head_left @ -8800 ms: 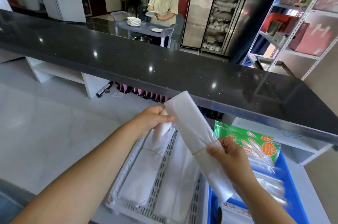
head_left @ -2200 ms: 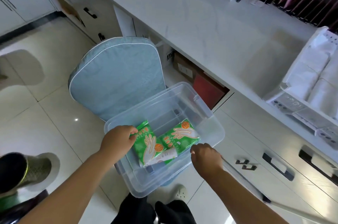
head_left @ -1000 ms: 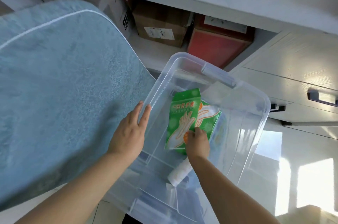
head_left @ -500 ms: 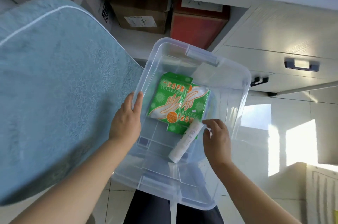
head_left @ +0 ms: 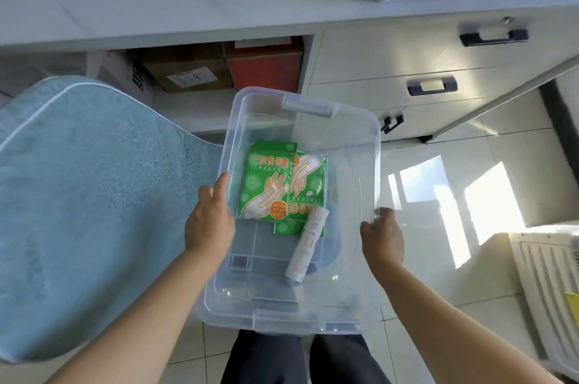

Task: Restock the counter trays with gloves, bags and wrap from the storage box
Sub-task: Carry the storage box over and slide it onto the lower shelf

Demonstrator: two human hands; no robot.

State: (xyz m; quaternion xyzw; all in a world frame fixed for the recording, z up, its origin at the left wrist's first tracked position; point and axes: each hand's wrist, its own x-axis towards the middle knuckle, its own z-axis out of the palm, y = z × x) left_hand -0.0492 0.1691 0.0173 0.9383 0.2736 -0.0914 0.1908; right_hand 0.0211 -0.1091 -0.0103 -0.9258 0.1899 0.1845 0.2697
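Fingers of the left hand curl over the left rim of the clear storage box, thumb outside the wall, clamped on that edge. Across from it the right hand grips the right rim the same way, its fingertips bent over the top of the wall. Both forearms reach forward from the bottom corners of the view, with the box between them and its long axis running away from the person (a grey handle sits on the far short end).

Inside, toward the far left part of the floor, lie two green glove packets, overlapping, the upper one lying lengthwise with its printed heading at the far end. A white roll lies just right of them, its far end touching the lower packet, its long axis running near-to-far and leaning slightly right.

A pale blue chair cushion lies left of the box.
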